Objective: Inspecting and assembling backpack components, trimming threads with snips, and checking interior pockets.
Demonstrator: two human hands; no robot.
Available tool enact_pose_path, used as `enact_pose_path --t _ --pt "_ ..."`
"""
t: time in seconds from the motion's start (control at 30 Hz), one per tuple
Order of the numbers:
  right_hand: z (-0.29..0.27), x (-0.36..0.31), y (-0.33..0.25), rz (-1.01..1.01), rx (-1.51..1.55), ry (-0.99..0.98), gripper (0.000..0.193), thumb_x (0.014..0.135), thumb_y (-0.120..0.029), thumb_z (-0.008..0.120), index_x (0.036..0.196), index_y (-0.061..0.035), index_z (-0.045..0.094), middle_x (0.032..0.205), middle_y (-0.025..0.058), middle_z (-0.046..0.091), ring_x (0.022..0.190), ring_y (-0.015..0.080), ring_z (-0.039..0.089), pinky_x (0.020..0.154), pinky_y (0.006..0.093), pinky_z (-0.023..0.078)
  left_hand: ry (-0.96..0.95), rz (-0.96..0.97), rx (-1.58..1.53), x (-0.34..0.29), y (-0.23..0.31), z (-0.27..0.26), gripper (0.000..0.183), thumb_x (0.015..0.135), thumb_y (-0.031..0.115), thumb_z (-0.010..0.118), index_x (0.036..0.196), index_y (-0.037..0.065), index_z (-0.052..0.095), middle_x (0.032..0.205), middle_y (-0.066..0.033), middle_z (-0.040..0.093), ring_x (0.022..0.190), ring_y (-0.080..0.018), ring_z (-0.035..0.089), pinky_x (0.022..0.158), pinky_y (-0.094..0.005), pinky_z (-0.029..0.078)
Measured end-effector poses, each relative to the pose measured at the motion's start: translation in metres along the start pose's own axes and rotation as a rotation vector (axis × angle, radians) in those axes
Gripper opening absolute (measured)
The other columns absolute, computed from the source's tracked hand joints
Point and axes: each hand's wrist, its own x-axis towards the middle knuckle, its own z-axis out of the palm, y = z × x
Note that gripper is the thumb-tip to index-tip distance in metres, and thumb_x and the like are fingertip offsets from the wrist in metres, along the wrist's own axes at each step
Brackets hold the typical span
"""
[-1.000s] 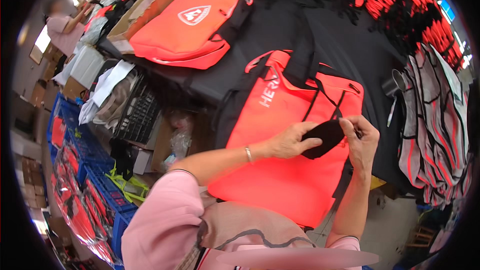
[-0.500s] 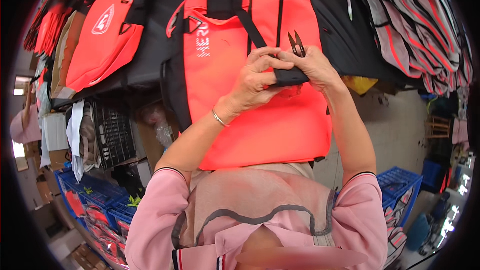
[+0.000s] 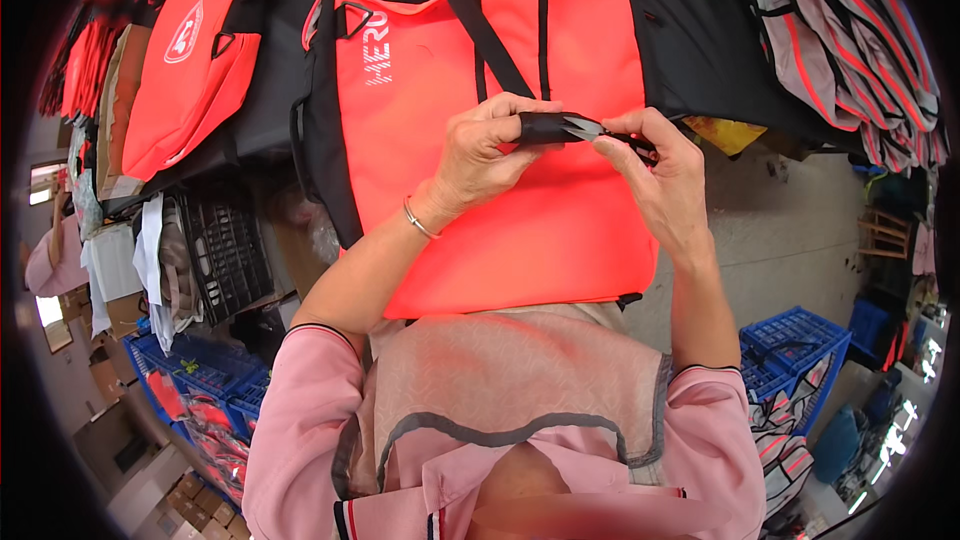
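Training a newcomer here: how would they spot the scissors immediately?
Find the large orange-red bag mid-picture. Over it, the right hand holds the scissors, tips at black fabric pinched in the left hand. Their pale, pointed blades stand out against that fabric.

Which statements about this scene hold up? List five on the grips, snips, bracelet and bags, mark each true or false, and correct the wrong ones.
1. The left-hand grip holds a black fabric piece. True.
2. The bracelet is on the right wrist. False: the bracelet is on the left wrist.
3. The right-hand grip holds small snips. True.
4. The snips' blades point away from the fabric piece. False: they point toward it.
5. The large coral bag lies left of the other coral bag. False: it lies to the right.
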Motion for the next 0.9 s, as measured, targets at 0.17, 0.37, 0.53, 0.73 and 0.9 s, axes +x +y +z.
enact_pose_path --t 0.17,0.37,0.53,0.73,0.9 --pt "0.003 0.004 0.004 -0.027 0.024 -0.027 0.015 0.085 -0.01 0.072 0.09 0.0008 0.062 0.075 0.006 0.062 0.064 0.0111 0.054 0.06 0.0264 0.044 -0.004 -0.022 -0.021 -0.003 -0.005 -0.001 0.027 0.069 -0.008 0.074 0.093 0.006 0.075 0.103 -0.0092 0.071 0.087 -0.0183 0.069 0.073 -0.0272 0.056" --pt "0.0 0.006 0.007 0.035 0.061 -0.101 0.015 0.086 -0.01 0.072 0.089 0.0011 0.062 0.072 0.0041 0.06 0.065 0.0081 0.052 0.059 0.0244 0.044 -0.057 -0.016 -0.024 -0.006 -0.009 -0.003 0.031 0.067 -0.009 0.073 0.094 0.007 0.075 0.103 -0.0082 0.072 0.087 -0.0183 0.069 0.073 -0.0271 0.056" --pt "-0.002 0.005 0.013 0.113 0.218 -0.078 0.014 0.087 -0.01 0.072 0.089 0.0009 0.063 0.07 0.0011 0.057 0.065 0.0054 0.05 0.06 0.0218 0.043 -0.085 -0.002 -0.039 -0.005 -0.011 -0.003 0.034 0.068 -0.009 0.073 0.097 0.008 0.075 0.104 -0.008 0.071 0.087 -0.0186 0.069 0.073 -0.0273 0.056" --pt "-0.001 0.001 0.006 0.048 0.163 -0.033 0.014 0.086 -0.01 0.072 0.088 0.001 0.064 0.07 0.0 0.059 0.064 0.0054 0.05 0.06 0.0221 0.044 -0.102 0.021 -0.01 -0.009 -0.015 -0.002 0.035 0.068 -0.009 0.074 0.098 0.008 0.075 0.105 -0.0074 0.071 0.087 -0.0191 0.069 0.073 -0.0275 0.056" --pt "-0.001 -0.001 0.01 0.094 0.078 -0.096 0.012 0.086 -0.009 0.072 0.088 0.0004 0.065 0.071 -0.001 0.06 0.066 0.0047 0.051 0.061 0.022 0.045 -0.118 0.002 -0.042 -0.015 -0.015 -0.003 0.035 0.067 -0.008 0.075 0.098 0.009 0.075 0.105 -0.0069 0.071 0.09 -0.02 0.069 0.074 -0.0281 0.056"
